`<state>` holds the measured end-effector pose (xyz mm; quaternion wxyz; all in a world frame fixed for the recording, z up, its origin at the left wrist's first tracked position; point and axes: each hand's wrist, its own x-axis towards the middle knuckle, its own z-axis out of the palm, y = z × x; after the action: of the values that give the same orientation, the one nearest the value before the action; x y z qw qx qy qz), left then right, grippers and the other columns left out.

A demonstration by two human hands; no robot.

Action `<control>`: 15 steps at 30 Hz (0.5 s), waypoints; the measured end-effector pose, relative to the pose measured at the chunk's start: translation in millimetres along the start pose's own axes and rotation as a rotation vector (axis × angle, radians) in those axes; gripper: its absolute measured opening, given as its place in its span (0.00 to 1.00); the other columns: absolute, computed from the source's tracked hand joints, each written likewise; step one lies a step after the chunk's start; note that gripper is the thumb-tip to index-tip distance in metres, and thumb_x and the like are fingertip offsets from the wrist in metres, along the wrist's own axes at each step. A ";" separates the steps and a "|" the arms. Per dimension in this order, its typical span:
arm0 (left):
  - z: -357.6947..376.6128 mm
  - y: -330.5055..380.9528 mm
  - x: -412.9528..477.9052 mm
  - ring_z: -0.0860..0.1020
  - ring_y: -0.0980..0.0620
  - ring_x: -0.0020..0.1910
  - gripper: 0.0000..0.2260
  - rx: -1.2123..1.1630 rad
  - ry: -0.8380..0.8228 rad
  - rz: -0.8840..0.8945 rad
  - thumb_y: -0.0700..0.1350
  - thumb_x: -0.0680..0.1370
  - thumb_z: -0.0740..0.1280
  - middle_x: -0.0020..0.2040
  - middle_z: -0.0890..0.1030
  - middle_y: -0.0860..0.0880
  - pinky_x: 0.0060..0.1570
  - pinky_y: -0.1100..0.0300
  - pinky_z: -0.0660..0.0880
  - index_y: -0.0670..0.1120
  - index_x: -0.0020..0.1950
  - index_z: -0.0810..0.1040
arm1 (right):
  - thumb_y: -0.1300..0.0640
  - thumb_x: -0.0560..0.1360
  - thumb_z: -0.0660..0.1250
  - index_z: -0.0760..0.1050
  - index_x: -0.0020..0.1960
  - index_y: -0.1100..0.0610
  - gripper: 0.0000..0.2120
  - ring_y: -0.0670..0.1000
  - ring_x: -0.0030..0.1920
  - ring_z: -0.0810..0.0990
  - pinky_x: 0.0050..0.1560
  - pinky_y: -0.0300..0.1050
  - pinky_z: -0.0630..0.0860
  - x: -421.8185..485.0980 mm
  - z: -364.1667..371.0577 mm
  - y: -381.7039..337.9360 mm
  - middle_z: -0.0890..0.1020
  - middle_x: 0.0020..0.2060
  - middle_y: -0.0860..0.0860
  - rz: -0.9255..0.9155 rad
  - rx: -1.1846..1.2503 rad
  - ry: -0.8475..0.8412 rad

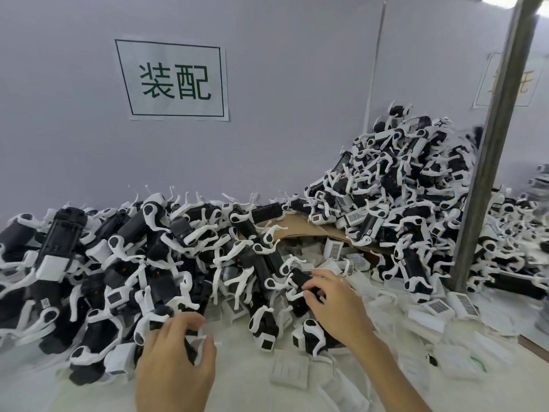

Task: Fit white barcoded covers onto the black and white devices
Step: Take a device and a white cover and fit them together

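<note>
Black and white devices lie in a big heap (118, 263) along the left and a taller heap (401, 188) at the right. My left hand (178, 355) curls round one black and white device (190, 350) at the front edge of the left heap. My right hand (332, 304) reaches into the middle, its fingertips curled over a black device body (301, 281). White barcoded covers lie loose around it: one stands upright (335, 249) behind, one lies at the right (438, 306). Another cover (289, 368) lies blank side up between my arms.
A sheet of brown cardboard (300, 227) props up the right heap. A grey metal pole (490, 173) rises at the right. The white wall behind carries a paper sign (175, 81). More white covers (463, 352) are scattered over the white table at the right front.
</note>
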<state>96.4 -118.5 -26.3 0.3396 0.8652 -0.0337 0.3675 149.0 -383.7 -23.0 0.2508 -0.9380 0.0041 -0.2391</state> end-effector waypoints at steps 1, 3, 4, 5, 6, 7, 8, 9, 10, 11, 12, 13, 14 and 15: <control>-1.1 -3.3 2.5 0.72 0.45 0.38 0.15 0.066 -0.041 0.055 0.33 0.62 0.81 0.36 0.80 0.54 0.38 0.53 0.70 0.47 0.40 0.80 | 0.48 0.79 0.65 0.80 0.49 0.42 0.06 0.40 0.43 0.73 0.40 0.28 0.64 -0.5 0.5 0.8 0.73 0.65 0.34 -0.002 0.007 0.004; -1.1 -10.6 4.4 0.74 0.45 0.34 0.12 0.166 -0.037 0.268 0.36 0.62 0.80 0.32 0.79 0.58 0.29 0.55 0.72 0.48 0.36 0.79 | 0.49 0.79 0.65 0.80 0.47 0.43 0.06 0.42 0.42 0.71 0.38 0.26 0.63 -2.4 0.6 3.6 0.73 0.64 0.34 -0.031 -0.005 0.004; -0.2 -15.2 3.8 0.75 0.45 0.33 0.07 0.184 -0.009 0.364 0.41 0.66 0.76 0.30 0.77 0.58 0.27 0.55 0.72 0.49 0.35 0.79 | 0.49 0.79 0.65 0.81 0.47 0.43 0.06 0.42 0.43 0.72 0.39 0.26 0.64 -4.1 0.3 4.7 0.73 0.63 0.33 -0.048 -0.008 0.009; 0.6 -18.5 2.8 0.76 0.45 0.32 0.04 0.193 0.012 0.409 0.45 0.69 0.69 0.30 0.76 0.59 0.28 0.55 0.72 0.49 0.34 0.79 | 0.48 0.79 0.66 0.81 0.47 0.42 0.05 0.41 0.44 0.73 0.39 0.27 0.64 -5.9 -0.2 5.5 0.73 0.62 0.33 -0.066 -0.008 0.011; 2.1 -21.0 0.7 0.76 0.46 0.33 0.08 0.202 0.017 0.422 0.47 0.70 0.62 0.29 0.76 0.59 0.30 0.54 0.71 0.49 0.34 0.79 | 0.46 0.78 0.66 0.81 0.48 0.41 0.05 0.40 0.45 0.75 0.39 0.27 0.65 -7.4 -0.6 5.5 0.73 0.60 0.32 -0.088 -0.012 0.005; 5.6 -24.0 -3.8 0.76 0.48 0.34 0.10 0.214 0.014 0.419 0.48 0.70 0.59 0.29 0.76 0.59 0.34 0.54 0.70 0.50 0.34 0.79 | 0.44 0.78 0.67 0.81 0.49 0.41 0.05 0.39 0.46 0.76 0.40 0.28 0.67 -8.4 -0.8 4.9 0.73 0.59 0.32 -0.110 -0.018 -0.004; 9.4 -26.2 -8.6 0.74 0.50 0.35 0.11 0.223 0.020 0.421 0.48 0.70 0.58 0.30 0.76 0.59 0.36 0.54 0.67 0.51 0.34 0.79 | 0.43 0.77 0.67 0.81 0.50 0.41 0.05 0.39 0.46 0.77 0.41 0.30 0.69 -9.1 -0.5 4.2 0.74 0.56 0.32 -0.124 -0.020 -0.013; 12.8 -28.0 -12.4 0.73 0.52 0.36 0.11 0.224 0.022 0.437 0.48 0.70 0.58 0.30 0.76 0.60 0.37 0.53 0.65 0.51 0.34 0.79 | 0.44 0.77 0.68 0.81 0.50 0.41 0.05 0.39 0.45 0.78 0.41 0.31 0.70 -9.5 -0.2 3.6 0.76 0.53 0.32 -0.127 -0.016 -0.021; 14.6 -28.3 -14.8 0.73 0.52 0.36 0.10 0.219 0.000 0.450 0.48 0.69 0.58 0.30 0.77 0.60 0.37 0.53 0.65 0.51 0.34 0.79 | 0.45 0.77 0.68 0.82 0.51 0.41 0.05 0.38 0.43 0.78 0.40 0.31 0.70 -9.7 -0.1 3.5 0.78 0.47 0.33 -0.119 -0.010 -0.026; 16.9 -29.1 -16.1 0.74 0.52 0.35 0.11 0.215 -0.017 0.471 0.48 0.70 0.58 0.31 0.77 0.60 0.35 0.54 0.67 0.52 0.34 0.79 | 0.46 0.78 0.68 0.82 0.52 0.41 0.05 0.38 0.40 0.78 0.38 0.30 0.69 -9.9 0.1 3.7 0.80 0.42 0.33 -0.104 -0.010 -0.031; 17.6 -29.2 -17.4 0.75 0.52 0.33 0.11 0.207 -0.034 0.482 0.48 0.70 0.58 0.31 0.77 0.60 0.34 0.55 0.68 0.52 0.35 0.79 | 0.47 0.78 0.68 0.82 0.52 0.41 0.05 0.38 0.37 0.78 0.36 0.29 0.70 -10.3 0.3 3.9 0.81 0.38 0.35 -0.089 -0.013 -0.030; 17.2 -28.4 -18.5 0.74 0.53 0.33 0.10 0.193 -0.058 0.484 0.48 0.71 0.58 0.31 0.78 0.61 0.34 0.57 0.68 0.52 0.35 0.79 | 0.48 0.78 0.68 0.81 0.52 0.42 0.05 0.39 0.36 0.78 0.35 0.30 0.71 -10.8 0.7 4.3 0.82 0.36 0.37 -0.083 -0.015 -0.021; 16.4 -26.9 -19.9 0.72 0.55 0.34 0.10 0.174 -0.089 0.481 0.48 0.71 0.59 0.32 0.78 0.61 0.35 0.59 0.67 0.52 0.35 0.79 | 0.48 0.79 0.67 0.81 0.51 0.42 0.04 0.41 0.35 0.79 0.35 0.32 0.73 -11.2 1.3 4.6 0.83 0.35 0.39 -0.085 -0.009 -0.004; 16.4 -25.8 -21.7 0.71 0.56 0.35 0.09 0.158 -0.106 0.488 0.48 0.70 0.60 0.32 0.78 0.60 0.37 0.61 0.65 0.53 0.35 0.79 | 0.49 0.80 0.66 0.80 0.50 0.42 0.04 0.42 0.33 0.79 0.34 0.33 0.73 -11.4 2.0 4.7 0.83 0.35 0.41 -0.089 0.005 0.016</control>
<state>98.6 -112.9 -63.3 0.1702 0.8734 -0.2302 0.3940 140.4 -385.5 -31.8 0.2424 -0.9346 -0.0364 -0.2577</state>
